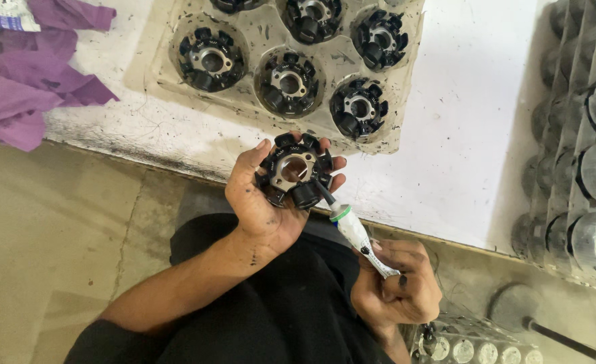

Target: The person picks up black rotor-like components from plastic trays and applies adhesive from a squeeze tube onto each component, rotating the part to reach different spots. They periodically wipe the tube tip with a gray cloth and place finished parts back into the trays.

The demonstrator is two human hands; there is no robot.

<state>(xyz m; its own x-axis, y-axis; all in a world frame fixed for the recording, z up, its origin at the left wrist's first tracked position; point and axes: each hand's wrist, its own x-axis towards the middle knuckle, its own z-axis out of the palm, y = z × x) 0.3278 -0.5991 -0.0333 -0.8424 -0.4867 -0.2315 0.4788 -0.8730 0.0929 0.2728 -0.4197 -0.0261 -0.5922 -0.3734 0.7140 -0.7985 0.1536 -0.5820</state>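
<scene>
The fingers of the left hand (265, 202) curl up around a round black stator core with a bare metal centre ring and stubby coil poles (294, 170), cradling it from below with the fingertips hooked over its far rim. The right hand (398, 286) is clenched around a slim white tube with a green collar and a dark nozzle (352, 229), whose tip rests against the lower right edge of the core.

The core is held in the air, just in front of the edge of the white work surface (473, 121) and above the person's dark-clad lap. It looks rigid and fairly weighty for its size, with metal at the middle and hard black poles around it. The poles give good purchase, so the rim is probably the safest place to grip; the smudged skin suggests greasy, possibly slippery parts.

Beyond the hands, a clear moulded plastic tray (406, 87) lies on the white surface with more such cores seated in its round pockets. Crumpled purple cloths (28, 94) lie at the upper left, and stacked trays of the same kind (581, 148) stand along the right side. Below the table edge is a worn, dusty concrete floor (55, 229).
</scene>
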